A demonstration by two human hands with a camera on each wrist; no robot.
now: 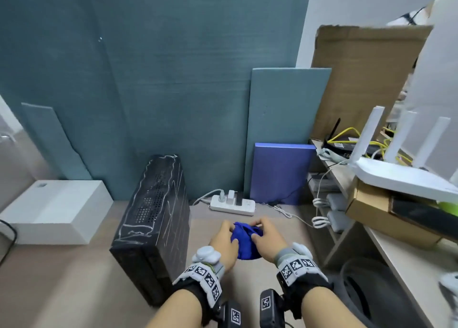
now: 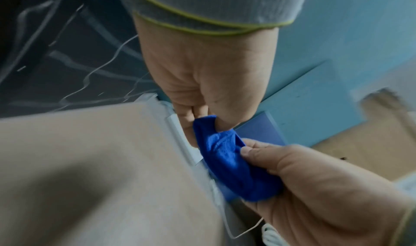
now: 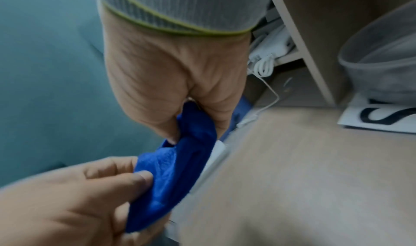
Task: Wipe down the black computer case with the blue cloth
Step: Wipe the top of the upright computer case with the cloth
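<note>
Both hands grip the cloth (image 1: 244, 241), bunched between them: the left hand (image 1: 224, 243) pinches one end, the right hand (image 1: 266, 238) holds the other with curled fingers. Wiping is judged not yet begun. Advice: fold the cloth into a flat pad before contact, then work the top first. The case (image 1: 155, 218) stands on the floor, just left of the left hand, not touching it.

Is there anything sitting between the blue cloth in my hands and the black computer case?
Nothing visible. Left hand and right hand hold the bunched blue cloth right of the black computer case; only bare floor between.
</note>
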